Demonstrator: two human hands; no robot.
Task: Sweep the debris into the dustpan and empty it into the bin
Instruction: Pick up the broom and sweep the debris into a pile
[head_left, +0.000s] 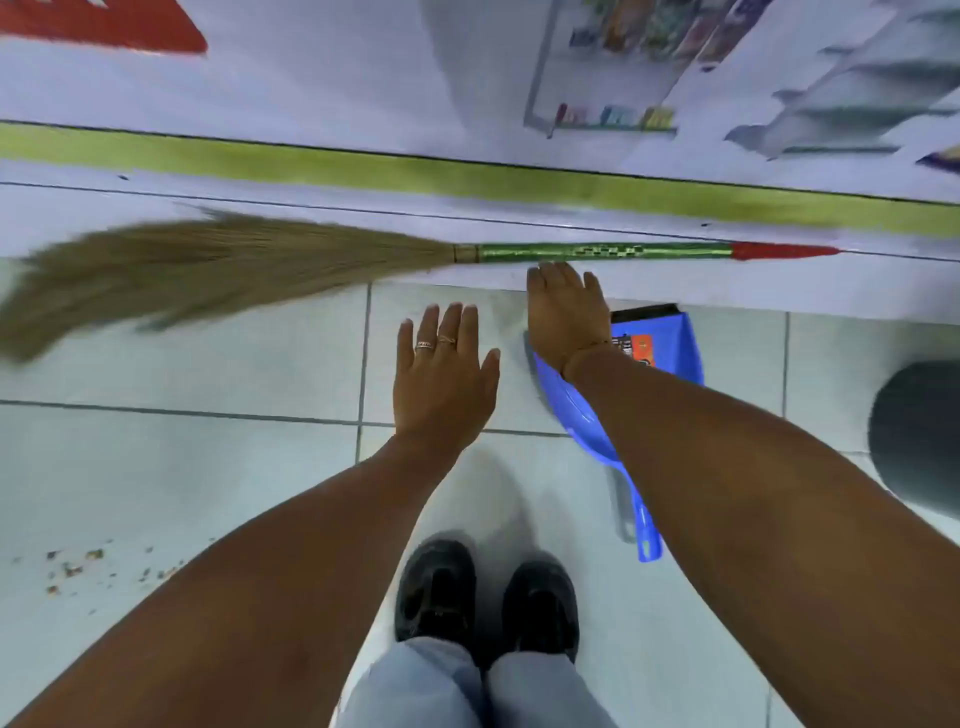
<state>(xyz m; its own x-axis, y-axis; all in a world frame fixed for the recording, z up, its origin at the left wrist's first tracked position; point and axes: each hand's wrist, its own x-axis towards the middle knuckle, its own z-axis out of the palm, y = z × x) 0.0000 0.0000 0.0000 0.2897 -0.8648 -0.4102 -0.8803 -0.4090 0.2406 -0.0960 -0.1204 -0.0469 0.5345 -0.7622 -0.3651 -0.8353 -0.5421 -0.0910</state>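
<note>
A grass broom (218, 270) with a green and red handle lies flat along the foot of the wall, bristles to the left. My right hand (566, 312) reaches out just below the green handle, fingers apart, holding nothing. A blue dustpan (660, 353) lies on the tiles under my right forearm, its handle pointing toward my feet. My left hand (441, 374) hovers open over the tiles, left of the dustpan. Small crumbs of debris (88, 566) are scattered on the floor at the lower left. A dark round bin (919, 431) shows at the right edge.
A white wall (337, 78) with a green stripe runs across the top. A metal rack (613, 67) of goods and grey shelves (857, 93) stand at the upper right. My black shoes (488, 597) are on the pale floor tiles.
</note>
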